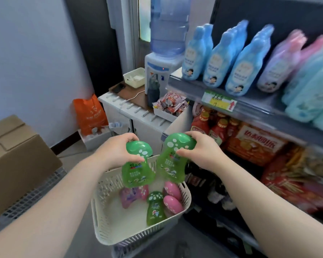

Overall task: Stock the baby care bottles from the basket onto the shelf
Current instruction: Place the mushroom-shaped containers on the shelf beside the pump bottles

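above the white basket (104, 211), left hand (117, 148) grasps one green bottle (138, 164) by its cap; at 3 o'clock, right hand (199, 148) grasps a second green bottle (171, 162)

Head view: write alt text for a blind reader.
Above a white basket, the left grip holds one green bottle and the right grip holds a second green bottle, both mushroom-capped. A third green bottle and pink bottles lie in the basket; blue bottles stand on the shelf at right.
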`<action>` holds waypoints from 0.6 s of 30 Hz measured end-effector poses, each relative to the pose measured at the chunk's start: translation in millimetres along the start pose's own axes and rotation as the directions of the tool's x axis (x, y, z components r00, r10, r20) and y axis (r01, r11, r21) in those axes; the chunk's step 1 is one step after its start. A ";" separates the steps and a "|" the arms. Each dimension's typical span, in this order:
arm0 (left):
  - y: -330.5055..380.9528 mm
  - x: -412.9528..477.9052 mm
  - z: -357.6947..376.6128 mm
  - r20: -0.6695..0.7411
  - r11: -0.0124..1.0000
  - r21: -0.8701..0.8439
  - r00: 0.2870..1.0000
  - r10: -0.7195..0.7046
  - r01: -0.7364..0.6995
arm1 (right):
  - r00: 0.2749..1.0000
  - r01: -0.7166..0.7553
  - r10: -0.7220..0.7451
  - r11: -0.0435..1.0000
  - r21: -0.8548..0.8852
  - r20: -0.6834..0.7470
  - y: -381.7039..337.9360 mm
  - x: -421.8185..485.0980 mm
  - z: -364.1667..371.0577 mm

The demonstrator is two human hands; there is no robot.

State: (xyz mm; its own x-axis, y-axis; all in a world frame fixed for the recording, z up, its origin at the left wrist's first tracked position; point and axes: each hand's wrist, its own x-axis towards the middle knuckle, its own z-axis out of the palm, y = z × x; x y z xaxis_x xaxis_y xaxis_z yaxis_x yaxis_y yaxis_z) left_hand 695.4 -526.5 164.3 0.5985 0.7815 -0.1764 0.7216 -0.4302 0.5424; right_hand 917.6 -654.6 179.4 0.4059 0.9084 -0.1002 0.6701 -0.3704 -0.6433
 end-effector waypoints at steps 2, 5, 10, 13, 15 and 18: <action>26.0 -0.7 -14.5 0.004 0.998 0.022 0.998 0.059 -0.059 | 0.998 0.018 -0.019 1.000 -0.010 -0.059 -1.7 -9.9 -22.9; 63.9 -1.1 -31.1 0.003 0.990 0.041 0.990 0.138 -0.138 | 0.992 0.036 -0.037 0.999 -0.013 -0.121 -0.7 -25.1 -57.3; 129.4 -3.4 -45.0 -0.011 0.962 0.039 0.963 0.270 -0.270 | 0.969 0.062 -0.056 0.998 0.016 -0.240 9.5 -54.7 -114.9; 173.2 -7.8 -46.6 -0.030 0.937 0.042 0.937 0.349 -0.347 | 0.952 0.089 -0.076 0.996 0.029 -0.295 20.2 -73.9 -149.0; 201.8 -9.9 -45.3 -0.020 0.920 0.035 0.920 0.392 -0.391 | 0.949 0.100 -0.079 0.994 0.053 -0.304 29.8 -86.5 -172.2; 242.5 -11.6 -41.0 0.000 0.897 0.000 0.897 0.442 -0.442 | 0.947 0.102 -0.066 0.990 0.099 -0.314 47.7 -105.9 -207.1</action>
State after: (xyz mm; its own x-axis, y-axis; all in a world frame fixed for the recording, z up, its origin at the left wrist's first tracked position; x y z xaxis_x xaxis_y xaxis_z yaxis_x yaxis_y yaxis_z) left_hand 849.2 -621.4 331.6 0.8557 0.5110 0.0814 0.3829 -0.7312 0.5646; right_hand 1035.2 -808.6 316.5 0.5357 0.8237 0.1858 0.6429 -0.2552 -0.7222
